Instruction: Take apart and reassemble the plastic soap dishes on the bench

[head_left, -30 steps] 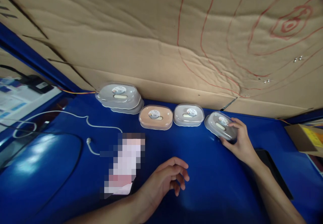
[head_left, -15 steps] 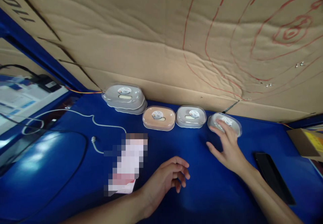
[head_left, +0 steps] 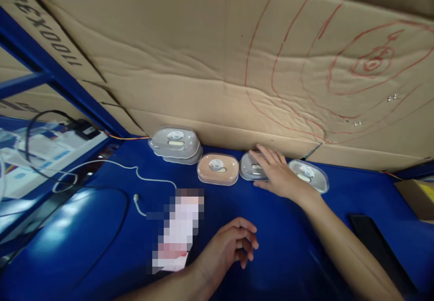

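Observation:
My right hand (head_left: 276,172) reaches over a grey lidded box (head_left: 249,167), its fingers spread and partly hiding the lid; whether they touch it I cannot tell. Just right of it lies another grey box (head_left: 310,175) with a round label on its clear lid. To the left sits a peach-coloured box (head_left: 218,170) of the same oval shape. Farther left, grey boxes (head_left: 176,143) are stacked one on another. My left hand (head_left: 232,242) hovers over the blue table, fingers loosely curled and apart, with nothing in it.
A blurred-out phone-like object (head_left: 181,228) lies left of my left hand, near a white cable (head_left: 139,206). A dark flat object (head_left: 376,246) rests at the right, beyond it a cardboard box (head_left: 412,195). A cardboard wall (head_left: 186,66) rises behind the blue table (head_left: 162,179).
My right hand has moved left from the rightmost grey box to the grey box beside it. The left hand keeps its loose pose. The camera view has shifted slightly.

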A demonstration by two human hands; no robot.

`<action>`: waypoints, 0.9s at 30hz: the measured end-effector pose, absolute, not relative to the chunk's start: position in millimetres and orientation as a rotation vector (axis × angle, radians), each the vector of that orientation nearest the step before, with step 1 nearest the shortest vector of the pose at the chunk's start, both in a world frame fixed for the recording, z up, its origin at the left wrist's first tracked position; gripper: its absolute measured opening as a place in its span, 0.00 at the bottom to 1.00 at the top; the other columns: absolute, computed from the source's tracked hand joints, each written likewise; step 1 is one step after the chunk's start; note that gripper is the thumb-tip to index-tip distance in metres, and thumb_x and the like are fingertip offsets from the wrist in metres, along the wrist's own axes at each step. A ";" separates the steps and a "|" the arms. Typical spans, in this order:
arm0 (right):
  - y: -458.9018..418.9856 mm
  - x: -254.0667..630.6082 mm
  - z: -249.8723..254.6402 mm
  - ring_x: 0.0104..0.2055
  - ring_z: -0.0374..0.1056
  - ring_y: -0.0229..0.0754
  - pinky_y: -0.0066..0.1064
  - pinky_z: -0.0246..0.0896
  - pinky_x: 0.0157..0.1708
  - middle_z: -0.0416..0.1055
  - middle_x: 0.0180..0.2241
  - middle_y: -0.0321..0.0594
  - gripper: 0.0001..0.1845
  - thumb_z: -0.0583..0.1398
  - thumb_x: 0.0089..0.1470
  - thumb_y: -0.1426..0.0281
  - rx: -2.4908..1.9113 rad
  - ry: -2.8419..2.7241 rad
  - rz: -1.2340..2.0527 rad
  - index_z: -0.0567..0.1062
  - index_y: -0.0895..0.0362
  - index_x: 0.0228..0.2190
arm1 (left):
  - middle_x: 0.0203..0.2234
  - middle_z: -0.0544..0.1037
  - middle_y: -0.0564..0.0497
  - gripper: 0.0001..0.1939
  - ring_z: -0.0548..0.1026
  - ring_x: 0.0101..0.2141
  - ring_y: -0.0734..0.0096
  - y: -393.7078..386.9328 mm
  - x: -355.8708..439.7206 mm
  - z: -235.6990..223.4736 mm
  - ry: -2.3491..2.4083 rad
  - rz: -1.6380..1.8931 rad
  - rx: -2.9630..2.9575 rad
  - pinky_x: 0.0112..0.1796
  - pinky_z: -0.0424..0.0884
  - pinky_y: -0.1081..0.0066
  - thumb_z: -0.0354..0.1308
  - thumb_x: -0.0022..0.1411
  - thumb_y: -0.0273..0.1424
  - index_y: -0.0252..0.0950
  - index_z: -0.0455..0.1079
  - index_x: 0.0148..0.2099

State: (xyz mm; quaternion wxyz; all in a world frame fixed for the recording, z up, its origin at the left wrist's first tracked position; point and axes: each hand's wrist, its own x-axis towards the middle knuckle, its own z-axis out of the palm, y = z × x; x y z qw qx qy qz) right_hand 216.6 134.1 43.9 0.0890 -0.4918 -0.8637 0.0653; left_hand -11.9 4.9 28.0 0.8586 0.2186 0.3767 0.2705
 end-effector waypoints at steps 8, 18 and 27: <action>81.0 248.1 42.5 0.70 0.59 0.64 0.60 0.61 0.67 0.57 0.68 0.55 0.41 0.67 0.62 0.61 -1.531 -2.504 0.282 0.57 0.47 0.70 | 0.32 0.78 0.48 0.13 0.74 0.29 0.69 4.6 -12.3 26.2 0.787 0.582 0.439 0.30 0.64 0.70 0.64 0.58 0.38 0.35 0.74 0.41; 15.2 266.5 23.3 0.70 0.61 0.59 0.53 0.65 0.66 0.56 0.66 0.51 0.41 0.69 0.58 0.58 -1.456 -2.212 0.565 0.58 0.46 0.65 | 0.39 0.83 0.40 0.16 0.83 0.40 0.54 5.5 -12.2 17.8 0.848 0.645 0.433 0.45 0.76 0.57 0.61 0.67 0.43 0.34 0.72 0.46; -2.3 248.5 22.6 0.68 0.63 0.60 0.47 0.72 0.61 0.56 0.65 0.53 0.51 0.71 0.53 0.45 -1.192 -2.305 0.636 0.57 0.46 0.68 | 0.58 0.80 0.36 0.38 0.75 0.60 0.42 6.0 -13.0 25.3 0.625 0.607 0.200 0.60 0.68 0.45 0.51 0.72 0.58 0.33 0.69 0.68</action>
